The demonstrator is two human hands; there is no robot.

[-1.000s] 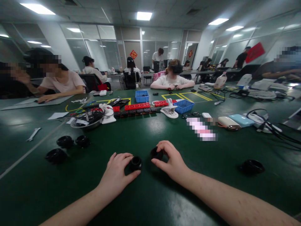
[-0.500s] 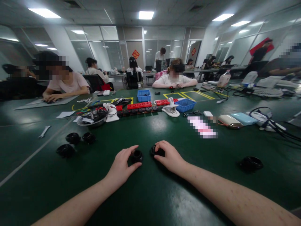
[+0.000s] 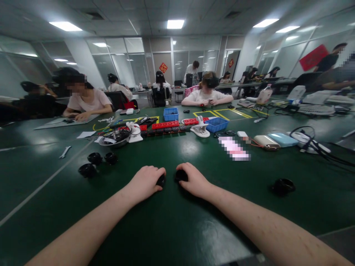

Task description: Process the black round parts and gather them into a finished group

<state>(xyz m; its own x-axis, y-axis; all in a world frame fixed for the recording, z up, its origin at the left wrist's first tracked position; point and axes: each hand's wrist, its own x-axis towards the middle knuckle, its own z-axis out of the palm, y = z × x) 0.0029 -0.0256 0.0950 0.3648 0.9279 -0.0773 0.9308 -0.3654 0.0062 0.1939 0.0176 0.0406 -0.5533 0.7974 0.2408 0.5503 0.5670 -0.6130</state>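
My left hand (image 3: 146,181) is curled over a small black round part (image 3: 161,180) on the green table (image 3: 177,221), fingers wrapped round it. My right hand (image 3: 192,181) is closed on a second black round part (image 3: 181,175) right beside the first. The two parts lie a few centimetres apart between my hands. Both forearms stretch from the near edge of the table.
Three black round parts (image 3: 95,163) lie at the left, another black part (image 3: 283,186) at the right. A wrench (image 3: 64,152), a bowl of cables (image 3: 115,138), red strips (image 3: 164,125), blue bins (image 3: 217,124) and phones (image 3: 266,142) lie farther back. Several people sit across the table.
Both hands slid a little farther from me and closed down over the two black parts, covering them more. The camera tilted up and panned left slightly.
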